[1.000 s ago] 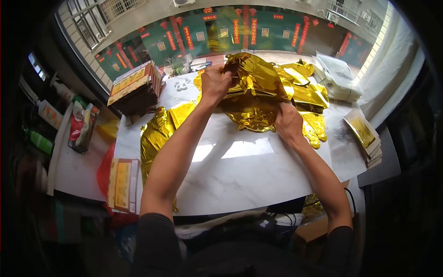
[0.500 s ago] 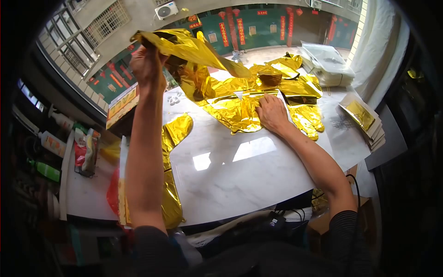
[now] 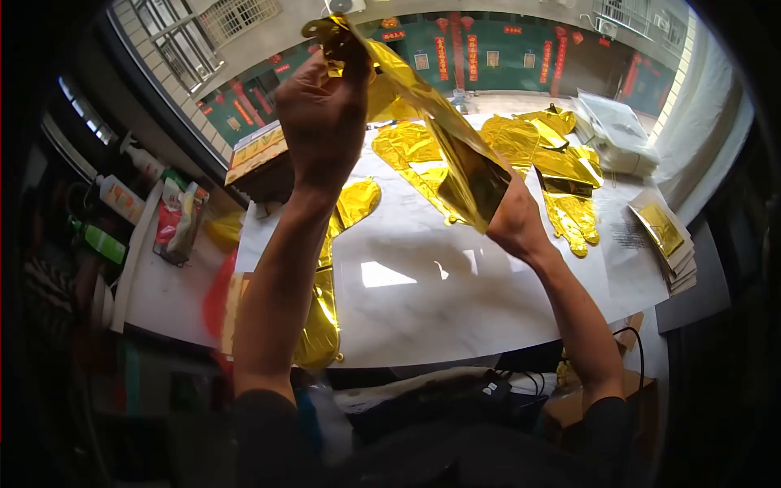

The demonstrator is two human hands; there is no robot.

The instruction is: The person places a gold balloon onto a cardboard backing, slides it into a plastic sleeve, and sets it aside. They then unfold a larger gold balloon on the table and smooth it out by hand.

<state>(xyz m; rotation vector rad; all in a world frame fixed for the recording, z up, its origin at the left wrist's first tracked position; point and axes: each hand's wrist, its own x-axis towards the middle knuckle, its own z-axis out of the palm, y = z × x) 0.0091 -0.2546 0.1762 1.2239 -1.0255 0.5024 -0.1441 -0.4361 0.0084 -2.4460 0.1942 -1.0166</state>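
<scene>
My left hand (image 3: 321, 118) is raised at the upper left, its fingers closed on the top end of a flat gold foil balloon (image 3: 443, 118). The balloon slants down to the right, lifted above the table. My right hand (image 3: 518, 220) grips its lower end; the foil partly hides those fingers. Behind it, more uninflated gold foil balloons (image 3: 569, 167) lie on the marble-patterned table (image 3: 423, 317). Another gold foil balloon (image 3: 320, 317) lies along the table's left side, partly covered by my left forearm.
Clear plastic bags (image 3: 614, 134) are stacked at the back right. White packets with gold foil (image 3: 663, 232) lie at the right edge. A cardboard box (image 3: 259, 163) stands back left, and bottles (image 3: 122, 198) are farther left. A window is beyond the table.
My right hand has left the tabletop and taken the lower end of the balloon. The left hand has moved rightward, and the foil now stretches between both hands. The view has shifted left.
</scene>
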